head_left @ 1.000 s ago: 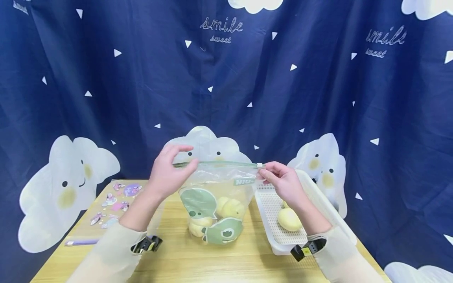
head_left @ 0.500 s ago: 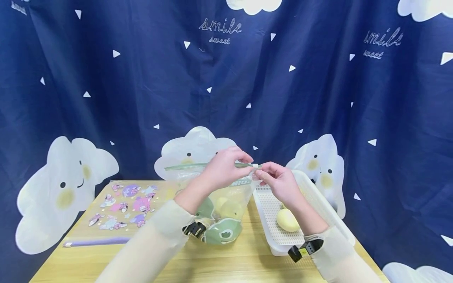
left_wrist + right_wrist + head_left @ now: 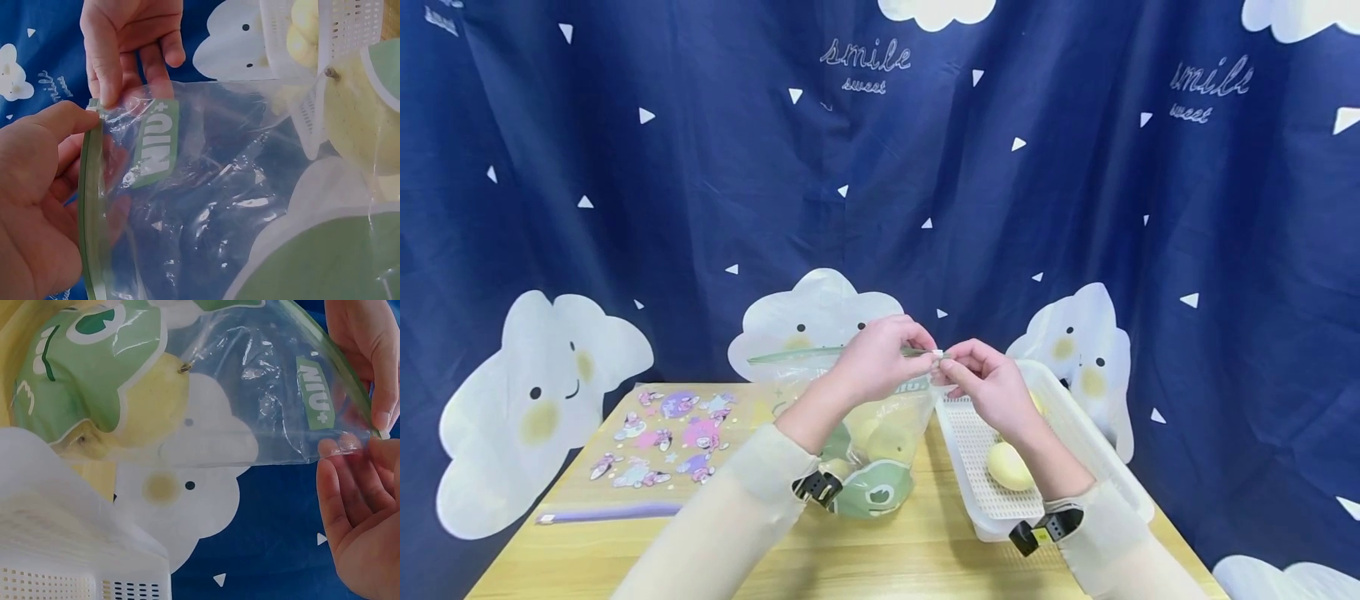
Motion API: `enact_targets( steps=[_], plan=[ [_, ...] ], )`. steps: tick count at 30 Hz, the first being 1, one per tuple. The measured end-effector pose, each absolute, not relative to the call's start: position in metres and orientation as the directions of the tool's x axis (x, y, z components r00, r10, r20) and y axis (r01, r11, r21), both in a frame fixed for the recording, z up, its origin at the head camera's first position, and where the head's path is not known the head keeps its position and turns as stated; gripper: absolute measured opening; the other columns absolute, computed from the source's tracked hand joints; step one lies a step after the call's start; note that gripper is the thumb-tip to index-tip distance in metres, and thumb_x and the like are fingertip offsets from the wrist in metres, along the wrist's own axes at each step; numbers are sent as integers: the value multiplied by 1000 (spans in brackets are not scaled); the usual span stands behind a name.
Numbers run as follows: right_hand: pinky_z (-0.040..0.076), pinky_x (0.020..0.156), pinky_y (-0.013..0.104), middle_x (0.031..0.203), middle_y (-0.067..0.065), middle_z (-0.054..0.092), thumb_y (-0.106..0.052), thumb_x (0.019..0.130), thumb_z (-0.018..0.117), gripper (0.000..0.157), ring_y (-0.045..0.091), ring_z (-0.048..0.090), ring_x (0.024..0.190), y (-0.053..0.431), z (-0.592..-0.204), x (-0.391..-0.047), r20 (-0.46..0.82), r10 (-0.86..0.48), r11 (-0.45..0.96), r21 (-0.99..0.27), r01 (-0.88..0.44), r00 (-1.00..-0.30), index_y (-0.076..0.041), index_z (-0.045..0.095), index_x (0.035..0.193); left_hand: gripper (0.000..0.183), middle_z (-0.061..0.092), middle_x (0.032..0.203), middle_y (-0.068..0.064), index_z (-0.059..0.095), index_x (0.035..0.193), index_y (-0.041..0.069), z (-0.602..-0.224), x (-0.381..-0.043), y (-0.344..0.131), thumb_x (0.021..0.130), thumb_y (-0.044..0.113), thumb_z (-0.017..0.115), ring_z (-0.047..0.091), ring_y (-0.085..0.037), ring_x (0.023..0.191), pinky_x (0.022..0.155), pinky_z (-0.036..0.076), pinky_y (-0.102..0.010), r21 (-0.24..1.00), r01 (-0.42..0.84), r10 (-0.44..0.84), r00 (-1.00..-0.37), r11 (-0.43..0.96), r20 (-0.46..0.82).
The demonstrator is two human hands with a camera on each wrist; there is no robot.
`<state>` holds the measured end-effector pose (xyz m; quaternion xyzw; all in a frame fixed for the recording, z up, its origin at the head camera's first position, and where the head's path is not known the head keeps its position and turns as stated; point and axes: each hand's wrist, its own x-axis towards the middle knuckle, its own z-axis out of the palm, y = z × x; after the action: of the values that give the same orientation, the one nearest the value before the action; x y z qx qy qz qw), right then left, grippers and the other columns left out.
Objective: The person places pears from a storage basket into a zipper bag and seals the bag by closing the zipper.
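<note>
A clear zip bag [image 3: 876, 492] with green printed patches stands upright on the table, holding several yellow pears [image 3: 153, 400]. Its green zip strip [image 3: 90, 200] runs along the top edge, with a small white slider [image 3: 937, 353] at the right end. My left hand [image 3: 880, 360] reaches across the front of the bag and pinches the zip at the slider between thumb and forefinger. Right beside it, my right hand [image 3: 994, 390] pinches the bag's top right corner, its other fingers behind the film. The fingertips of both hands nearly meet there.
To the right stands a white perforated basket [image 3: 973, 508] with a yellow pear [image 3: 1009, 467] in it, partly hidden by my right forearm. A flat bag with pink and purple prints [image 3: 662, 442] lies at the left of the wooden table [image 3: 880, 567]. A blue curtain [image 3: 880, 225] hangs behind.
My left hand has moved right from the zip's left end, where its fingers were spread, to the slider and now pinches there. My right hand has stayed at the corner.
</note>
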<state>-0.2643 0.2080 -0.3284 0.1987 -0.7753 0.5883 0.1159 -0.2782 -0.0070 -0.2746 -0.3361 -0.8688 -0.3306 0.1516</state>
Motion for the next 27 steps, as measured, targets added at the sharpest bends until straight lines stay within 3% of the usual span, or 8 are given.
enact_targets(
  steps=[9,14,27],
  plan=[
    [65,66,27,86,-13,81,-5,108,67,9,4,78,83,221,-333,-268,421,-104,199,-879,-434,-901,3,65,112,8,77,103,-1,79,97,14,-276,-282,-35,91,15,73,73,-20,97,92,62,-39,511,641,411,-764,572,498],
    [66,68,28,89,-11,82,-8,109,67,18,5,80,86,226,-335,-267,420,-126,191,-879,-437,-899,8,62,116,7,78,103,-1,78,96,14,-276,-283,-62,92,16,73,73,-21,100,95,62,-42,545,607,378,-792,579,480],
    [66,68,28,89,-11,81,-5,109,66,19,5,79,85,225,-333,-267,412,-118,180,-886,-428,-903,11,59,115,9,78,98,-2,80,96,12,-276,-279,-139,90,10,73,72,-22,96,93,60,-45,532,575,331,-808,622,487]
  ],
)
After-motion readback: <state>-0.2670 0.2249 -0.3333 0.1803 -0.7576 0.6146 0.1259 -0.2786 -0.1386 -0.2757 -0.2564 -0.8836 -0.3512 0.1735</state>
